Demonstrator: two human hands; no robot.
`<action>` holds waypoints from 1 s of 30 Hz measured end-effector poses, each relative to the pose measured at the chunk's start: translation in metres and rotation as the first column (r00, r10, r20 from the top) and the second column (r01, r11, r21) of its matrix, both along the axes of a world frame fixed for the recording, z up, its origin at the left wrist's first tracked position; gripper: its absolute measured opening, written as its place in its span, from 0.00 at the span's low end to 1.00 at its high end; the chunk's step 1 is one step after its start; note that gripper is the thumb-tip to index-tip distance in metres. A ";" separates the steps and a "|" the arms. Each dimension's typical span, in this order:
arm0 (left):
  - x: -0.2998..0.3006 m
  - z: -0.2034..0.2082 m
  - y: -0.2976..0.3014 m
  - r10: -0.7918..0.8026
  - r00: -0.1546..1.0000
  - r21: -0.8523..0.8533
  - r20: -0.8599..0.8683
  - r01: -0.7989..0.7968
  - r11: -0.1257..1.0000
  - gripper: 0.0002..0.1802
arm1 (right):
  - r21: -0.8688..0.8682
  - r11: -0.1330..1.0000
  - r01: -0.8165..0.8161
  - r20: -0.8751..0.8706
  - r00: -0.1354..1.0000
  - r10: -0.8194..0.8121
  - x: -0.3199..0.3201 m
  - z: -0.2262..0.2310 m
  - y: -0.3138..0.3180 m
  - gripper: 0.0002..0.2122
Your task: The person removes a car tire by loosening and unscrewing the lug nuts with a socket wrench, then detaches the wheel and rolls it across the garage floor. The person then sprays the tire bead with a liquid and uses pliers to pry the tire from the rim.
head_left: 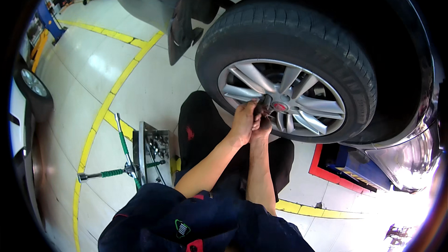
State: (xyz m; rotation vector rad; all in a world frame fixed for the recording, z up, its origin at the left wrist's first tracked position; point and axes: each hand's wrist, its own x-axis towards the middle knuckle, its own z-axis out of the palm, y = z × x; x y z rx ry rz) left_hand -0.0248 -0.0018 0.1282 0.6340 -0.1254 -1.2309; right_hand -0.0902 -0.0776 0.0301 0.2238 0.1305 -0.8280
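A car wheel (298, 77) with silver spokes and a red centre cap hangs on its hub in front of me. My left hand (244, 120) is closed at the hub, beside a short dark socket-like cylinder (266, 101) that points at the wheel's lug area. Pressed against it, my right hand (262, 127) is closed too, its fingers partly hidden and in shadow. Both hands seem to grip the cylinder together; whether it sits on a lug nut cannot be made out.
Left of my knees, a four-way lug wrench (129, 168) with green grips leans on a metal tray (141, 151) of small dark parts. A blue lift part (364, 165) and red floor edging (317, 168) lie right of the wheel. Another car's wheel (35, 84) stands far left.
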 end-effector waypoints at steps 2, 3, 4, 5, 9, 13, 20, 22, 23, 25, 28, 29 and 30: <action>0.014 -0.010 -0.004 0.034 0.996 -0.036 -0.087 -0.038 0.999 0.18 | -0.029 0.995 0.101 -0.190 0.976 -0.104 0.012 0.011 -0.001 0.12; 0.019 -0.015 -0.003 0.082 0.995 0.041 -0.061 -0.080 0.996 0.19 | 0.025 0.994 0.111 -0.316 0.944 -0.098 0.013 0.040 0.012 0.12; 0.026 -0.037 -0.010 0.177 0.980 0.095 0.087 -0.185 0.978 0.19 | -0.038 0.984 0.176 -0.447 0.877 -0.174 0.019 0.037 0.008 0.12; 0.030 -0.065 -0.017 0.257 0.938 0.134 0.231 -0.292 0.947 0.20 | -0.109 0.967 0.232 -0.568 0.783 -0.252 0.022 0.038 0.005 0.13; 0.034 -0.164 -0.006 -0.172 0.426 0.392 0.888 -0.508 0.767 0.20 | 0.054 0.979 0.195 -0.233 0.956 -0.177 0.021 0.037 0.009 0.12; 0.005 -0.132 -0.018 -0.208 0.469 0.365 0.859 -0.274 0.890 0.18 | 0.041 0.997 -0.065 0.275 0.960 0.052 -0.012 -0.020 -0.007 0.11; 0.014 -0.169 -0.014 -0.210 0.542 0.425 0.814 -0.307 0.852 0.17 | -0.530 0.804 0.270 -0.761 0.267 -0.591 0.029 0.057 0.039 0.13; 0.011 -0.172 -0.016 -0.232 0.543 0.458 0.807 -0.328 0.826 0.17 | -0.107 0.950 0.293 -0.439 0.843 -0.310 0.018 0.035 0.016 0.13; 0.015 -0.173 -0.018 -0.228 0.561 0.456 0.796 -0.306 0.836 0.18 | 0.089 0.979 0.183 -0.127 0.977 -0.171 0.014 0.033 0.009 0.13; 0.017 -0.183 -0.019 -0.239 0.664 0.499 0.708 -0.231 0.835 0.18 | 0.128 0.981 0.148 -0.101 0.986 -0.135 0.011 0.024 0.008 0.12; 0.015 -0.181 -0.019 -0.221 0.722 0.516 0.656 -0.215 0.829 0.18 | -0.432 0.878 0.207 -0.724 0.501 -0.474 0.026 0.041 0.028 0.11; 0.011 -0.174 -0.020 -0.226 0.662 0.490 0.715 -0.244 0.837 0.18 | -0.603 0.779 0.171 -0.715 0.317 -0.623 0.023 0.036 0.026 0.12; 0.006 -0.166 -0.022 -0.228 0.597 0.461 0.769 -0.270 0.845 0.17 | -0.745 0.660 0.096 -0.648 0.131 -0.750 0.020 0.029 0.022 0.13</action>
